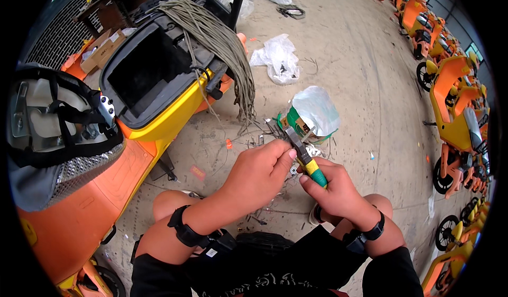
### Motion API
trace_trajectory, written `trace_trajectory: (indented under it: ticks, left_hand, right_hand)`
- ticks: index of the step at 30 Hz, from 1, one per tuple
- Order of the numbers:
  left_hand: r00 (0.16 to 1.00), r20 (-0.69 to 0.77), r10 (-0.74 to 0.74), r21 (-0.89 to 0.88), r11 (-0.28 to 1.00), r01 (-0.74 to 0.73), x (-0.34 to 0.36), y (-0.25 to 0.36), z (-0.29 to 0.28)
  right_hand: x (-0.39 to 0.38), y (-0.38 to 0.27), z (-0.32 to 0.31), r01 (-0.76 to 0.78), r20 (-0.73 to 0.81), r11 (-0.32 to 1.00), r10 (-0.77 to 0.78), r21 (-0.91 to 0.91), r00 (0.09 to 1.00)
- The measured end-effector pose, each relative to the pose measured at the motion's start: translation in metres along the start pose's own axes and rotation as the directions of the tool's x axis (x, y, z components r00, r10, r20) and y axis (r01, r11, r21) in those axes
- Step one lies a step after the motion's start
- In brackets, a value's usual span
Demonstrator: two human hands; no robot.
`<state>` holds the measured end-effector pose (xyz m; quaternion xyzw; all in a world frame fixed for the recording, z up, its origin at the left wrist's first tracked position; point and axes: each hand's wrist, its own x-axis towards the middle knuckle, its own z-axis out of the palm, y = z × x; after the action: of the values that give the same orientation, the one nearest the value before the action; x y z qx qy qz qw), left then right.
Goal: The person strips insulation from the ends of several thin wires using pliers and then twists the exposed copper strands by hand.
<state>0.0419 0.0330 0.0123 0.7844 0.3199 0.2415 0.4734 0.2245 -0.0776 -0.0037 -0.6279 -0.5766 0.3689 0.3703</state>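
- Right hand (333, 188) is closed around pliers (310, 166), nearer than green bucket (290, 118).
- Left hand (256, 172) is curled beside them; its content I cannot tell.
- Work seems unfinished.

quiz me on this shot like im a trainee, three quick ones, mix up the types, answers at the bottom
1. Which hand grips the green end of the tool?
2. True or false: a bundle of cord is draped over the yellow and orange scooter on the person's left.
3. Pick one. Just beyond the tool's head stands: (a) a red toolbox, (b) a green tub, (c) a wooden crate.

Key: 1. The right hand. 2. True. 3. b.
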Motion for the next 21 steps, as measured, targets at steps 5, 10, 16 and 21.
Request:
trace_trajectory:
  ticks: [5, 10, 16, 21]
  left_hand:
    - [0.958, 0.208, -0.197, -0.335, 0.906, 0.259, 0.002, -0.003, -0.003]
    - [0.860, 0.421, -0.289, -0.577, 0.646, 0.499, 0.004, 0.004, -0.015]
    - [0.788, 0.570, -0.233, -0.672, 0.421, 0.610, 0.006, 0.001, -0.022]
    - [0.818, 0.527, -0.230, -0.631, 0.539, 0.558, 0.007, 0.000, -0.020]
  right_hand:
    - [0.002, 0.010, 0.002, 0.097, -0.005, 0.995, -0.097, 0.037, 0.995]
    - [0.003, 0.003, -0.003, 0.054, 0.042, 0.998, -0.056, 0.039, 0.998]
    - [0.004, 0.006, -0.007, 0.143, 0.048, 0.989, -0.144, 0.021, 0.988]
    - [0.002, 0.000, -0.004, 0.109, -0.001, 0.994, -0.109, 0.017, 0.994]
